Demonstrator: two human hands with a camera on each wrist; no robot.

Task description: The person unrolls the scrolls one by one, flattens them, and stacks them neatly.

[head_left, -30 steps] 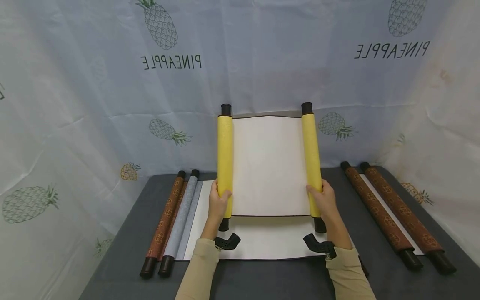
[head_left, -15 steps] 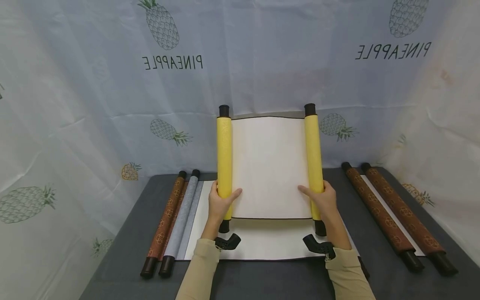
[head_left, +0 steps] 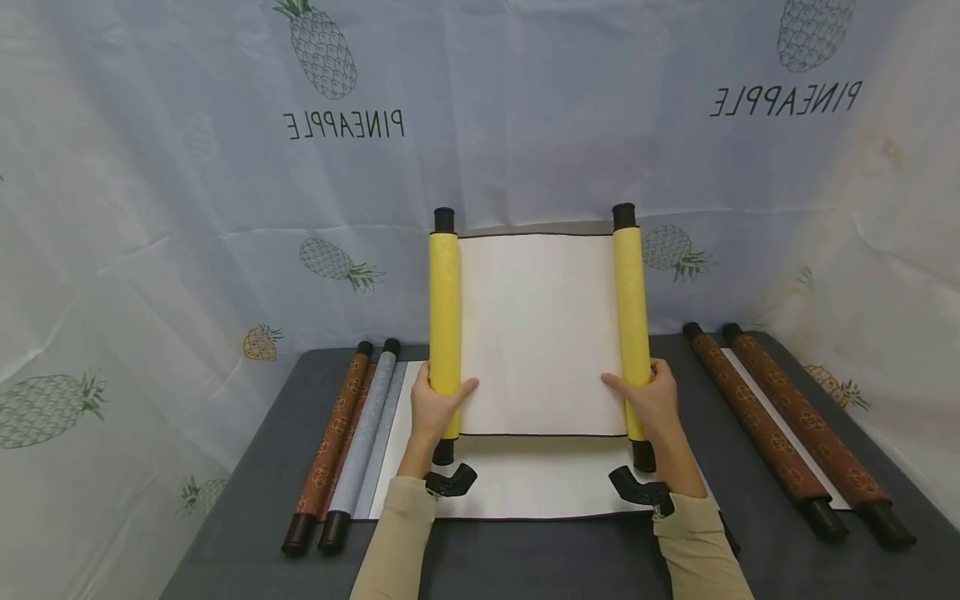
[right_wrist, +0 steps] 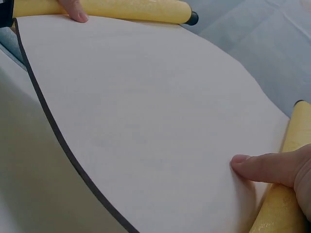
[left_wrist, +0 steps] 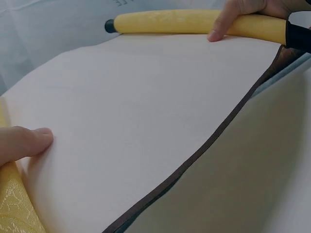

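I hold a yellow scroll upright above the table, its cream sheet (head_left: 538,333) stretched between two yellow rollers with black end knobs. My left hand (head_left: 435,406) grips the lower part of the left roller (head_left: 444,317), thumb lying on the sheet. My right hand (head_left: 651,400) grips the lower part of the right roller (head_left: 632,317) in the same way. In the left wrist view my thumb (left_wrist: 24,143) presses the cream sheet (left_wrist: 136,111); across it the other hand holds the far roller (left_wrist: 194,22). The right wrist view shows my right thumb (right_wrist: 267,167) on the sheet (right_wrist: 146,111).
A grey table (head_left: 247,500) stands under a pineapple-print backdrop (head_left: 187,167). A brown and grey scroll (head_left: 352,442) lies partly unrolled at the left, its white sheet (head_left: 525,492) under my hands. A brown patterned scroll (head_left: 787,425) lies at the right.
The two yellow rollers have moved slightly apart, widening the cream sheet. Both thumbs have come off the rollers and now lie on the sheet.
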